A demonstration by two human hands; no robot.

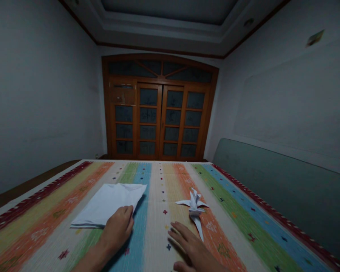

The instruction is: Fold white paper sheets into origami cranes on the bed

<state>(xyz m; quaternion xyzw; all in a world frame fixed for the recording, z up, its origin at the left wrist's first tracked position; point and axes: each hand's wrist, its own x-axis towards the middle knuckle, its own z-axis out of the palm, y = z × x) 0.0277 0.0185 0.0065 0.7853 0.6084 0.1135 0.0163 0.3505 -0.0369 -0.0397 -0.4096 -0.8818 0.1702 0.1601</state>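
A sheet of white paper lies flat on the striped, many-coloured cloth. My left hand rests on the cloth at the sheet's near right corner, its fingers curled under and touching the paper's edge. To the right a folded white paper bird sits on an orange stripe. My right hand lies flat on the cloth, fingers stretched out towards the bird, the fingertips a little short of its long tail.
The cloth covers a wide flat surface that runs to a wooden door with glass panes at the far end. A grey-green padded panel lines the right side. Plain walls stand on both sides.
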